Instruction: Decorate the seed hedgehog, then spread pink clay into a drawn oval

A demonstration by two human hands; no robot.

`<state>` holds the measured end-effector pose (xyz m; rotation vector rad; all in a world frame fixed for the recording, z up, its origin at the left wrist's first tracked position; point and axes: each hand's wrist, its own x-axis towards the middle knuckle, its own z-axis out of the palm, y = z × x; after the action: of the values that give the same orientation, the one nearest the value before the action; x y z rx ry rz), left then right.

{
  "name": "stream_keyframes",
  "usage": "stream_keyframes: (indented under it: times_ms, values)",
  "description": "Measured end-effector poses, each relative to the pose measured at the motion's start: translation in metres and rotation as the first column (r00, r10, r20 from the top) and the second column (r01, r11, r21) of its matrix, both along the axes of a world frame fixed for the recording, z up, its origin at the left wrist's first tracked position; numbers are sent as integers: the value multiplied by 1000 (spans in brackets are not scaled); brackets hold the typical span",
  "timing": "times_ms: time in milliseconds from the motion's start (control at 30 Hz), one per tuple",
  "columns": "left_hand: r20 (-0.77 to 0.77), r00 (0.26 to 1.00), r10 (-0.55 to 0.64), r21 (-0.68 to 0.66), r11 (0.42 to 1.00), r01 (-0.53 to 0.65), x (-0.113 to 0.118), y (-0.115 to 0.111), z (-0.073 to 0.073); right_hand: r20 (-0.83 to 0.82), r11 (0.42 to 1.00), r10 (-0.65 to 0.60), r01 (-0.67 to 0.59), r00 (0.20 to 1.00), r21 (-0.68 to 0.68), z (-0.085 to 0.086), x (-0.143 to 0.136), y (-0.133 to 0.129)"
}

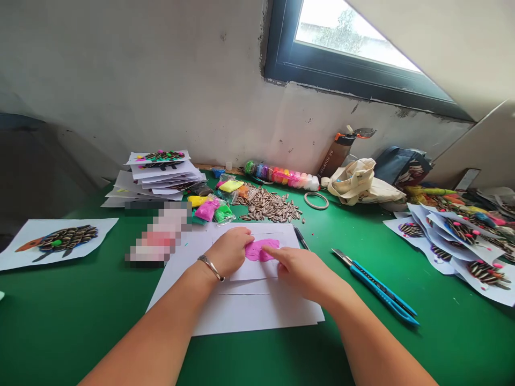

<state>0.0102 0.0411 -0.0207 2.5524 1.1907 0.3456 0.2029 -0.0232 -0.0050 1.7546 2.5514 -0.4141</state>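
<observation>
A flattened patch of pink modelling clay (257, 251) lies on a small white sheet of paper (253, 272), on top of larger white sheets (241, 316). My left hand (230, 249), with a silver bracelet at the wrist, is closed at the small sheet's left side. Its thumb is at the clay's edge, and the other fingertips are hidden. The index finger of my right hand (303, 268) is stretched out and touches the clay from the right, while the other fingers curl beneath. Nothing shows in its grasp. A black pen (301, 237) lies just beyond my right hand.
A blue utility knife (378, 289) lies to the right. Behind the paper are sunflower seeds (270, 205), bagged coloured clay (209, 208) and a roll of tape (316, 200). Stacks of seed-decorated pictures stand left (156, 177) and right (462, 236). A bottle (336, 155) leans by the wall.
</observation>
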Motion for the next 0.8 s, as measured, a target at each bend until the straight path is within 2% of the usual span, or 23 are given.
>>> stream_keyframes:
  times_ms: [67, 267, 567, 667, 800]
  values:
    - [-3, 1000, -1, -1, 1000, 1, 0, 0, 0, -9, 1000, -20, 20, 1000, -14, 2, 0, 1]
    - [-10, 1000, 8, -6, 1000, -8, 0, 0, 0, 120, 1000, 13, -13, 993, 0, 7, -15, -1]
    - [-35, 998, 49, -17, 999, -50, -8, 0, 4, 40, 1000, -12, 12, 999, 8, 5, -16, 2]
    - [-62, 994, 93, -17, 995, -95, -16, -1, 12, 28, 996, 3, -5, 1000, 90, 8, -26, 1]
    - [-135, 984, 113, -29, 993, -118, -22, -3, 19, -48, 955, 13, 2, 999, 296, 2, -35, 1]
